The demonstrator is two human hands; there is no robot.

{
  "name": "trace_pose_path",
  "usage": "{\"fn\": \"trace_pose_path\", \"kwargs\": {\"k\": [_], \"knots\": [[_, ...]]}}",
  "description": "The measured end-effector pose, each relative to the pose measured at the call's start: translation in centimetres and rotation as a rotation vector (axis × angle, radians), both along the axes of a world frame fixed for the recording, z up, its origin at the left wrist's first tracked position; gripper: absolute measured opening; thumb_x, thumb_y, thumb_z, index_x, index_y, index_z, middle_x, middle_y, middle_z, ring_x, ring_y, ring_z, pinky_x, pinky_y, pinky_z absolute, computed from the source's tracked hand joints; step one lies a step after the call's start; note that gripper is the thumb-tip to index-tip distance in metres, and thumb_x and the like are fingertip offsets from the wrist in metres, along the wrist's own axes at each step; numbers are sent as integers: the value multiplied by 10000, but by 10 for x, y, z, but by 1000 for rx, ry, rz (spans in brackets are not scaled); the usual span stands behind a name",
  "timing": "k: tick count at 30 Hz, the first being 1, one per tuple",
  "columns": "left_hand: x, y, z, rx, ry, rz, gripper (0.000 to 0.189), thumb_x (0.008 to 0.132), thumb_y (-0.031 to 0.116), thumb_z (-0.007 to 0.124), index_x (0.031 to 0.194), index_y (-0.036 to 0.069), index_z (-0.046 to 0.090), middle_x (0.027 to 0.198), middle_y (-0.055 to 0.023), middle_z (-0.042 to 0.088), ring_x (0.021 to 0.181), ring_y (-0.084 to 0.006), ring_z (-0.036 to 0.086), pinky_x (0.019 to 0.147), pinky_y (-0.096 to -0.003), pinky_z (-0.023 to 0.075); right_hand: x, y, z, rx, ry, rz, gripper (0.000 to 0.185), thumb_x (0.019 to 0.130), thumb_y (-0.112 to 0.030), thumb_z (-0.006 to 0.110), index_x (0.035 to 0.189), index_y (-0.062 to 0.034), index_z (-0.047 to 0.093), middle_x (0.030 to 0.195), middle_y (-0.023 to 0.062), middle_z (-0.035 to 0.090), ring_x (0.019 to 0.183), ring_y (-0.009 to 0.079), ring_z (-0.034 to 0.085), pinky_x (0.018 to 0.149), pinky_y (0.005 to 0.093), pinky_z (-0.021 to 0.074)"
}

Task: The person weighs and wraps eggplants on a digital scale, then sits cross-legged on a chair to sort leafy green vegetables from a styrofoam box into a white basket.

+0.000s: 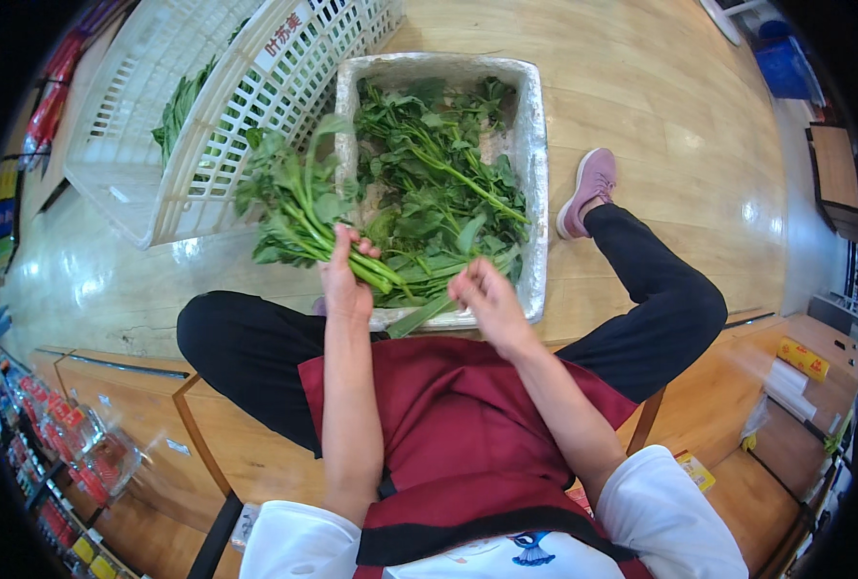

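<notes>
My left hand (351, 271) is closed around a bunch of leafy green vegetables (306, 217), stems pointing towards me and leaves to the upper left. Near the front right corner of a white foam box (537, 181) is my right hand (488, 297), its fingers curled at one end of a flat green leaf or stalk (423, 315); whether it grips this cannot be told. The box stands on the floor between my legs, holding loose leafy greens (436, 166) with long stems.
A white plastic crate (161, 210) with more greens (183, 108) stands tilted at the upper left, beside the box. My foot in a pink shoe (594, 188) is right of the box. Wooden cabinets (255, 434) lie behind me; packaged goods (103, 463) are at the lower left.
</notes>
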State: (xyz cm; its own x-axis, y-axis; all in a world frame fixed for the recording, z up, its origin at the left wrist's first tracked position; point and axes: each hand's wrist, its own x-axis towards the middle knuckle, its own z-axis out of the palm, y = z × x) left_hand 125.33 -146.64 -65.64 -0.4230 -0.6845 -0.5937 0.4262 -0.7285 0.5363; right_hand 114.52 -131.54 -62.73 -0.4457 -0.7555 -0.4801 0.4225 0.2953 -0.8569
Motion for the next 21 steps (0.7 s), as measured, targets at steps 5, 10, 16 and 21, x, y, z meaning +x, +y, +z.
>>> {"fn": "trace_pose_path", "kwargs": {"k": [5, 10, 16, 21], "knots": [[2, 7, 1, 123, 73, -66, 241, 854, 273, 562, 967, 65, 516, 732, 6, 497, 626, -104, 464, 597, -240, 430, -106, -52, -55, 305, 467, -172, 452, 782, -354, 622, 1022, 6, 489, 842, 84, 598, 801, 154, 574, 720, 284, 438], [7, 8, 1, 377, 319, -73, 182, 836, 182, 582, 964, 62, 531, 747, -19, 527, 676, -136, 495, 672, -279, 445, -122, -41, -117, 806, 1231, 521, 407, 723, -363, 665, 974, -55, 575, 909, 145, 606, 917, 296, 564, 817, 397, 415], [14, 7, 0, 410, 302, 1, 103, 804, 74, 604, 891, 75, 548, 852, -39, 589, 774, -159, 556, 749, -315, 480, -131, -43, -87, 468, 844, 415, 285, 819, -281, 524, 931, -32, 609, 810, 131, 623, 699, 266, 586, 618, 334, 443], [11, 9, 4, 345, 279, 41, 119, 804, 78, 607, 908, 91, 552, 884, -30, 608, 791, -146, 572, 756, -317, 493, -136, -27, -10, 116, -148, -6, 262, 843, -190, 460, 1017, -20, 559, 610, -55, 366, 524, 40, 325, 498, 188, 266]]}}
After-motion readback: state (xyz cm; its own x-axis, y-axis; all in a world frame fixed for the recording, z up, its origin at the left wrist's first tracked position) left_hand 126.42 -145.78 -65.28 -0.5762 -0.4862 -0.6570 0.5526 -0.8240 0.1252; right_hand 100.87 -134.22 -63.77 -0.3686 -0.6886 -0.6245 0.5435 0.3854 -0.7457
